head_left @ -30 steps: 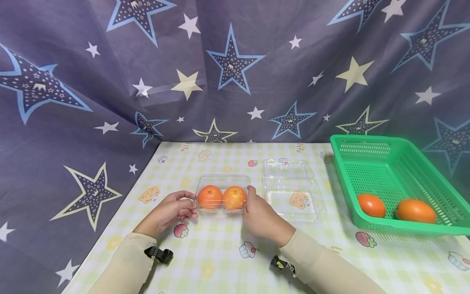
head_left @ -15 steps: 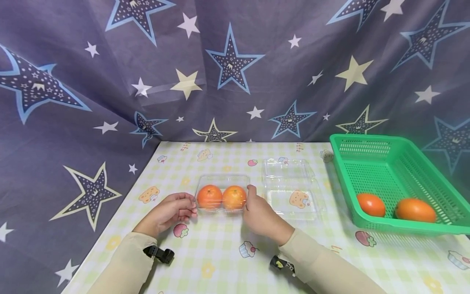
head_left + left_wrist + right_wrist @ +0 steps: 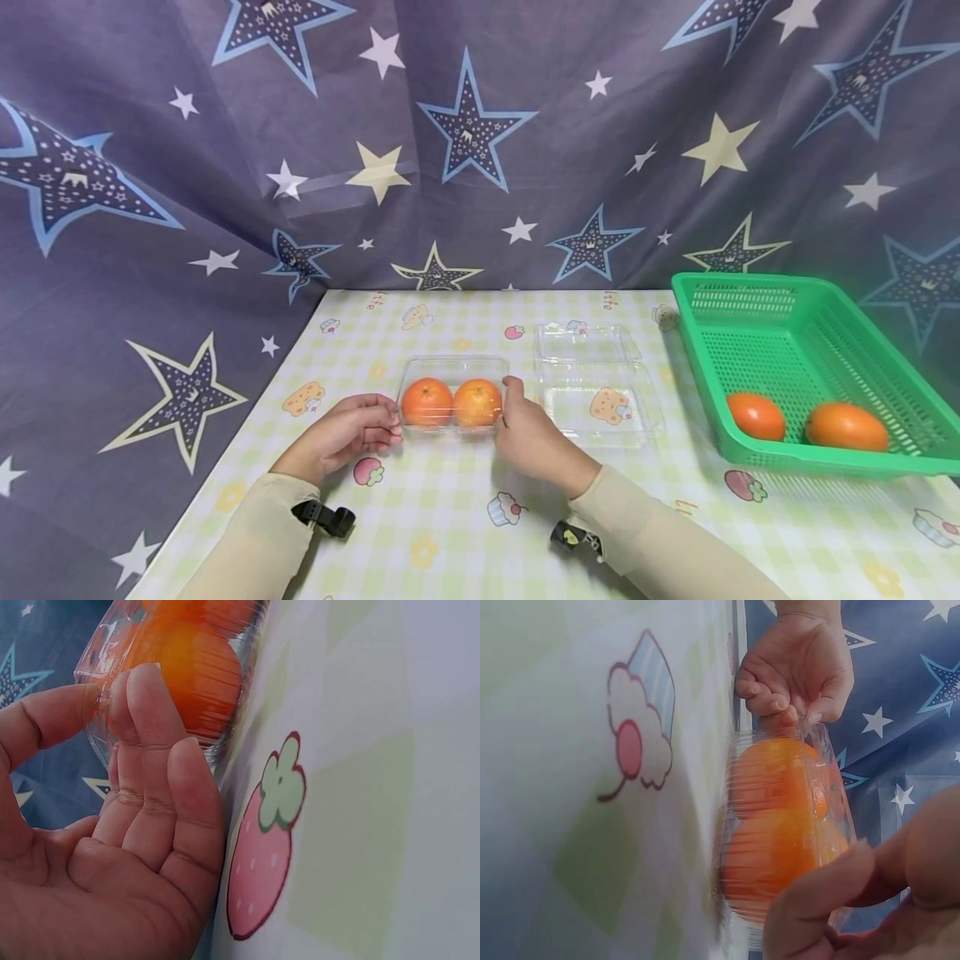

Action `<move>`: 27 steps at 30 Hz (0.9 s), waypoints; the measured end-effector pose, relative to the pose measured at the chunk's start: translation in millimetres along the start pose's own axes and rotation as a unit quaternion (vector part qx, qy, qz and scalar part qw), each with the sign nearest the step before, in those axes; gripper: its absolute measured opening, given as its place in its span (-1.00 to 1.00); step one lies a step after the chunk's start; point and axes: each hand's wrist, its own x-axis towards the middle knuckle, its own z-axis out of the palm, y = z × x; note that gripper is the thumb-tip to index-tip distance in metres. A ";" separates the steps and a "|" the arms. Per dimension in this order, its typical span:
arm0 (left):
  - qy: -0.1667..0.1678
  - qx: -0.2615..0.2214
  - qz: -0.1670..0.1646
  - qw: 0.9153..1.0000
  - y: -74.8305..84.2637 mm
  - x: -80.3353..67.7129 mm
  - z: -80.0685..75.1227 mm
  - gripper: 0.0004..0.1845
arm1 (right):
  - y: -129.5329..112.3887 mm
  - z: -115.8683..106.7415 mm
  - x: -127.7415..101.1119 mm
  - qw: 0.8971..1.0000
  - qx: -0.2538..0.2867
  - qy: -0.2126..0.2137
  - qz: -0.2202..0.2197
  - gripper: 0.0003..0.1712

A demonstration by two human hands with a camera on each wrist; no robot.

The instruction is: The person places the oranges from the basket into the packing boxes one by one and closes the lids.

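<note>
A clear plastic clamshell box (image 3: 455, 367) with two oranges (image 3: 477, 403) side by side inside stands on the table, its lid down over the fruit. At the box's left end, my left hand (image 3: 347, 437) pinches the edge between thumb and finger; the other fingers lie curled against the side, as the left wrist view shows. My right hand (image 3: 536, 442) grips the right end, thumb on the rim near the front corner. In the right wrist view the ribbed front wall of the box faces the camera, with both oranges (image 3: 776, 780) showing through.
A second clear clamshell box (image 3: 592, 358) lies open just right of the hands. Farther right stands a green plastic basket (image 3: 693, 367) with two more oranges (image 3: 847, 427) at its near end. A checked cloth (image 3: 420, 508) covers the table; a star-patterned curtain (image 3: 525, 117) hangs behind it.
The upper fingers of my left hand have drawn in slightly at the box's edge. The box and my right hand stay in place.
</note>
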 end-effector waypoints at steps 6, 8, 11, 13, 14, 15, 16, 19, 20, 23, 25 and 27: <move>0.002 0.000 0.003 1.000 -0.1 0.0 -0.3 -0.91 | -0.2 0.1 0.4 1.000 0.003 0.001 0.003 -0.30; 0.003 -0.002 0.002 1.000 -0.2 -0.1 -0.2 -0.91 | -0.4 0.1 0.2 1.000 0.003 0.001 0.003 -0.30; 0.000 0.000 0.003 1.000 -0.2 -0.6 -0.3 -0.91 | -0.5 0.2 0.1 1.000 0.003 0.003 0.001 -0.30; -0.002 -0.002 0.002 1.000 -0.2 -0.6 -0.3 -0.90 | -0.2 0.6 0.1 1.000 0.001 0.005 0.001 -0.30; -0.001 -0.002 0.001 1.000 -0.4 -0.5 -0.4 -0.90 | -0.2 0.8 0.1 1.000 0.001 0.006 0.002 -0.30; -0.001 -0.002 0.001 1.000 -0.3 -0.6 -0.2 -0.90 | -0.1 0.9 0.2 1.000 0.001 0.007 0.003 -0.30; 0.000 -0.001 0.001 1.000 -0.5 -0.3 -0.2 -0.91 | 0.1 1.2 0.2 1.000 0.000 0.008 0.003 -0.30; -0.001 0.002 0.001 1.000 -1.3 0.7 -0.5 -0.92 | 0.1 1.3 0.3 1.000 -0.001 0.009 0.003 -0.31; -0.001 0.001 0.001 1.000 -1.6 1.1 -0.7 -0.92 | 0.1 1.2 0.4 1.000 -0.003 0.010 0.002 -0.31; -0.006 0.001 0.002 1.000 -1.7 1.7 -1.1 -0.93 | -0.2 0.8 0.4 1.000 -0.006 0.009 0.001 -0.31; -0.008 0.002 0.003 1.000 -1.6 1.6 -1.2 -0.93 | -0.3 0.7 0.5 1.000 -0.009 0.008 0.000 -0.31; -0.010 0.002 0.004 1.000 -1.2 1.4 -1.2 -0.93 | -0.5 1.0 0.3 1.000 -0.012 0.007 -0.002 -0.30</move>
